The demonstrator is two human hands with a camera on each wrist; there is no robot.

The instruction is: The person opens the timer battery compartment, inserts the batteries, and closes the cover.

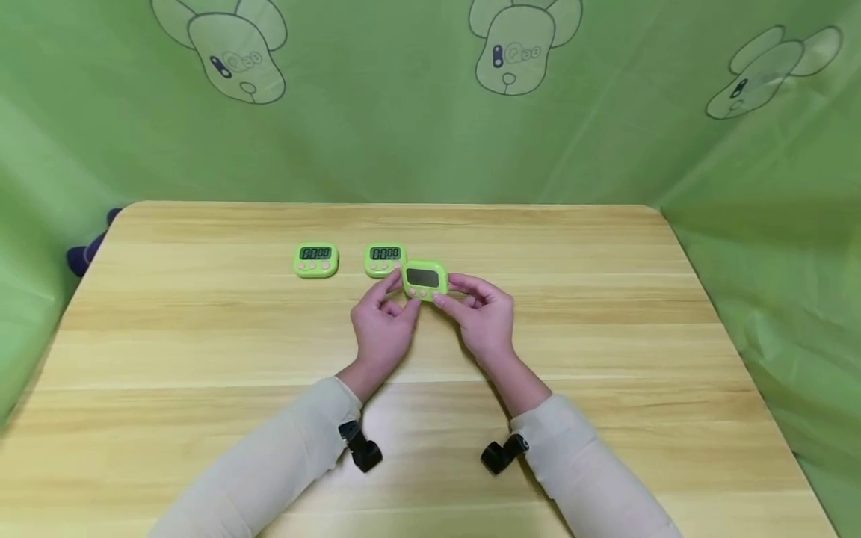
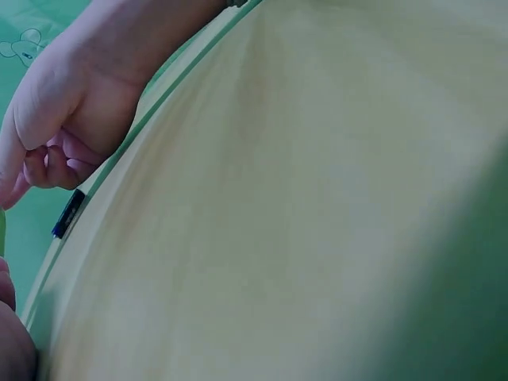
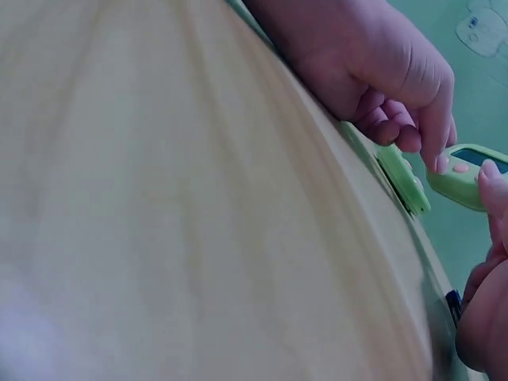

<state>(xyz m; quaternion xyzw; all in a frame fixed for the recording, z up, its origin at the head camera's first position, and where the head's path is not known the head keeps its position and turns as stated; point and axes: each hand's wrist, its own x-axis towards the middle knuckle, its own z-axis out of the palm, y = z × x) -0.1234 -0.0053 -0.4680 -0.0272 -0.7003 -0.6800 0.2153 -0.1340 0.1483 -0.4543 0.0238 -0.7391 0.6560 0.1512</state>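
Both hands hold one green kitchen timer tilted up above the table, its dark display showing no digits. My left hand pinches its left side, thumb at the lower edge. On the right side, my right hand grips it with the thumb over the lower right corner, near the pink buttons. Just behind the left fingers lies a second green timer, partly covered, reading zeros. A third timer, also reading zeros, lies farther left. The right wrist view shows the held timer between both hands.
All this is on a wooden table with green curtains behind and at the sides. A small dark cylinder, perhaps a battery, lies on the tabletop near the right hand. Behind the table's left edge is a purple object.
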